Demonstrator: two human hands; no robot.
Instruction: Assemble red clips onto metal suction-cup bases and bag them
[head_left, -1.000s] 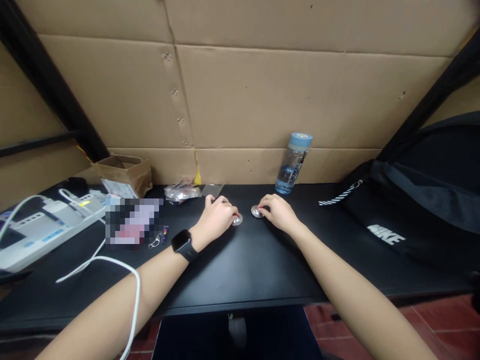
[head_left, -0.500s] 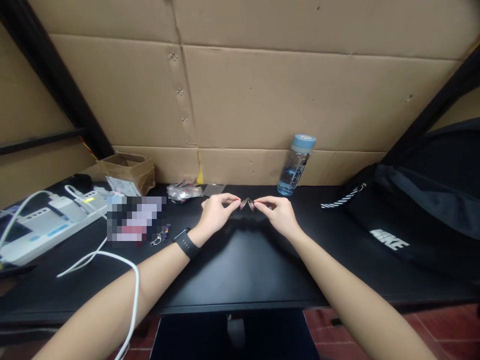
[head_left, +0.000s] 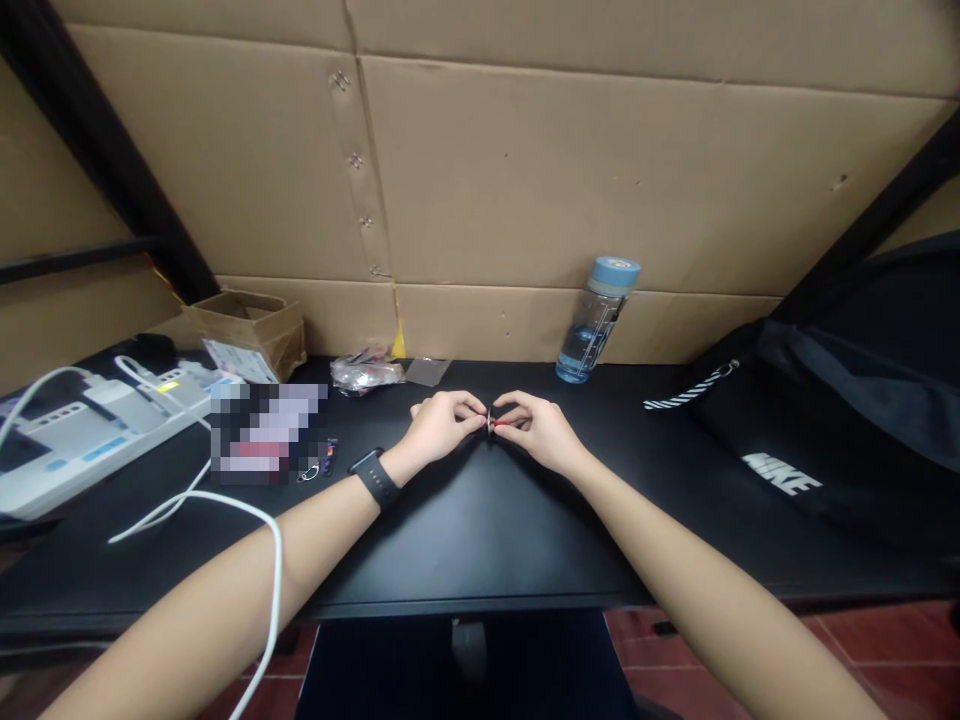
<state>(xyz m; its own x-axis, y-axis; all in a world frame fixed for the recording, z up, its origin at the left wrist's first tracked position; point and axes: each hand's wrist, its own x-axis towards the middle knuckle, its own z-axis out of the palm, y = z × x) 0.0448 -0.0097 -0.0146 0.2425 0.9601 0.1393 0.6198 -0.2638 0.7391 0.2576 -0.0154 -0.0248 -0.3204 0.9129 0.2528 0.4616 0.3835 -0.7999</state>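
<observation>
Both hands meet over the middle of the black desk (head_left: 480, 550). My left hand (head_left: 444, 425) pinches a small thin dark piece (head_left: 490, 430) with a shiny edge, which stands nearly edge-on to me. From the other side, the fingers of my right hand (head_left: 541, 432) are bent round and close on the same piece, a red nail touching it. The fingertips hide most of it, so its kind cannot be made out. A black watch (head_left: 375, 479) is on my left wrist.
Behind stand a blue-lidded water bottle (head_left: 598, 320) and an open cardboard box (head_left: 255, 330). Crinkled clear packets (head_left: 366, 373) lie beside a flat clear sleeve (head_left: 428, 371). A power strip (head_left: 97, 440) and white cable (head_left: 276, 560) are left, a black bag (head_left: 847, 430) right.
My hands have drawn closer together. The two shiny parts that slanted apart between my fingers now appear as one thin upright edge. The view has shifted slightly.
</observation>
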